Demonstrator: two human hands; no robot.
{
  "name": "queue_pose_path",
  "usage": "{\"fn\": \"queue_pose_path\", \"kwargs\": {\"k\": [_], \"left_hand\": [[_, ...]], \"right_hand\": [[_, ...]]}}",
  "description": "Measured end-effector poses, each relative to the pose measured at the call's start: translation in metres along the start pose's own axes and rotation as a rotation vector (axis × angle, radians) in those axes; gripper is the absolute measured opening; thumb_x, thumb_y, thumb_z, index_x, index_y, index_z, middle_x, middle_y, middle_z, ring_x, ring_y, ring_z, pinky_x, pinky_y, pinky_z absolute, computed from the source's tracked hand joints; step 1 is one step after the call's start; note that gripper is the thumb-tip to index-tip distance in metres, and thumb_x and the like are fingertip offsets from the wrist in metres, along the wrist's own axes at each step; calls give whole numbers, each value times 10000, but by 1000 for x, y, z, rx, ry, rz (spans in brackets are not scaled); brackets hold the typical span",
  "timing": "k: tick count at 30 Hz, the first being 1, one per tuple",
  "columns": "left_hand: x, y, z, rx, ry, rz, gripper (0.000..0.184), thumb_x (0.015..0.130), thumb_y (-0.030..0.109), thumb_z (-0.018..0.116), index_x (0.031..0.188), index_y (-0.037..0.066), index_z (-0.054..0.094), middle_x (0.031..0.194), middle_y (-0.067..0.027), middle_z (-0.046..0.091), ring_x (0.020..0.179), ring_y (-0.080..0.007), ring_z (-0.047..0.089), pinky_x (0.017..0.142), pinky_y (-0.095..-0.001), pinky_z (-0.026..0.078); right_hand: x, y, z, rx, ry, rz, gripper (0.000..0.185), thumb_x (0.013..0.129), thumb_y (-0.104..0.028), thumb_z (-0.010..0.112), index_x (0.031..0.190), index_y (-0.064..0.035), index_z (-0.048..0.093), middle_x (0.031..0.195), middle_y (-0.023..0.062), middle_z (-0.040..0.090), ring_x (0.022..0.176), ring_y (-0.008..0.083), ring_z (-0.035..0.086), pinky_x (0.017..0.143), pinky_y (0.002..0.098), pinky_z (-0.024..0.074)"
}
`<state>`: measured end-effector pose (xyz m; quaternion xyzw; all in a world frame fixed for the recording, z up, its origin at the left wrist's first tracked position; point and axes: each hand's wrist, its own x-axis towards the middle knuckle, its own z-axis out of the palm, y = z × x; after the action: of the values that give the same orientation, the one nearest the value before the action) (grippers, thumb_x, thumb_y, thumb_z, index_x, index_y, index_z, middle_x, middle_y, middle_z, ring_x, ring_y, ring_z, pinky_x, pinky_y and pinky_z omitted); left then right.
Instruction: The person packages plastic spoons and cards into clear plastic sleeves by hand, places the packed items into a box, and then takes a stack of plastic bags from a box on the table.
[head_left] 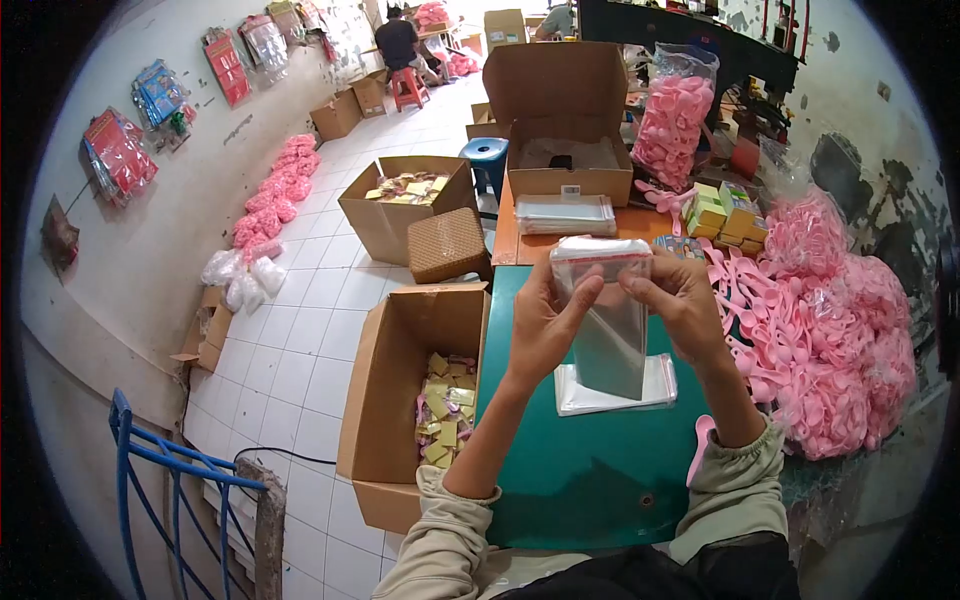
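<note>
Both hands hold up a clear plastic bag (612,345), possibly several together, with a red line across its top edge. The fingers of my left hand (552,312) are closed on its left side, thumb in front. On the other side, my right hand (682,300) grips the upper right corner between thumb and fingers. Beneath the hands, a stack of clear bags (655,385) lies on the green table top (540,480). A single pink spoon (700,448) rests near my right forearm.
A big pile of pink spoons (800,330) fills the right side, with small yellow boxes (735,212) behind it. More bags (565,215) lie before an open carton (570,120). Left of the table stands a carton (370,400) of packed pieces. Another person (398,45) sits far back.
</note>
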<state>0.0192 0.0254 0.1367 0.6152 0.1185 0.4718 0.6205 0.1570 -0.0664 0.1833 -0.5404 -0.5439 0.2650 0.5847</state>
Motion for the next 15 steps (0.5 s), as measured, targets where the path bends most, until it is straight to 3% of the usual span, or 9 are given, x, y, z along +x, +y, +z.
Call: {"fn": "queue_pose_path", "kwargs": {"k": [1,4,6,8,10,11,15], "left_hand": [[0,-1,0,45,17,-19,390,844,156,662,1164,-7,509,964,-93,635,871,-122,602,738,-253,489],[-2,5,18,311,295,289,440,818,179,685,1192,35,503,969,-108,628,901,-178,612,806,-314,473],[-3,1,16,620,457,636,405,802,195,694,1159,71,547,993,-77,629,940,-188,605,897,-357,413],[-6,-1,15,924,447,829,358,787,210,702,1112,105,594,1010,-34,631,960,-176,597,968,-387,346],[-17,-3,15,1220,257,846,298,772,223,706,1050,138,642,1020,20,632,962,-143,587,1020,-404,273],[-16,-10,16,1189,234,831,233,753,202,706,979,151,678,1025,54,632,904,-125,588,1020,-401,259],[-20,-11,19,1181,187,826,235,747,169,710,978,158,674,1001,34,639,881,-130,582,998,-389,282]], "right_hand": [[0,2,0,4,7,8,150,820,-94,622,885,28,681,844,55,590,814,118,534,742,253,408],[-1,7,1,43,58,26,147,819,-90,624,864,38,679,821,57,594,780,114,530,705,248,407],[-2,13,1,103,101,39,148,823,-88,621,850,47,677,810,55,596,742,107,528,663,236,408],[-3,20,-2,184,150,55,153,830,-88,617,836,53,674,803,51,596,695,96,526,611,220,410],[-4,25,-3,274,164,58,156,837,-92,613,834,53,670,790,50,607,656,86,540,570,207,428],[-5,27,-3,318,169,60,158,841,-93,611,834,54,669,784,49,613,637,82,547,550,201,437],[-7,30,-4,372,171,92,164,846,-113,612,876,40,663,789,68,645,636,91,597,555,221,495]]}}
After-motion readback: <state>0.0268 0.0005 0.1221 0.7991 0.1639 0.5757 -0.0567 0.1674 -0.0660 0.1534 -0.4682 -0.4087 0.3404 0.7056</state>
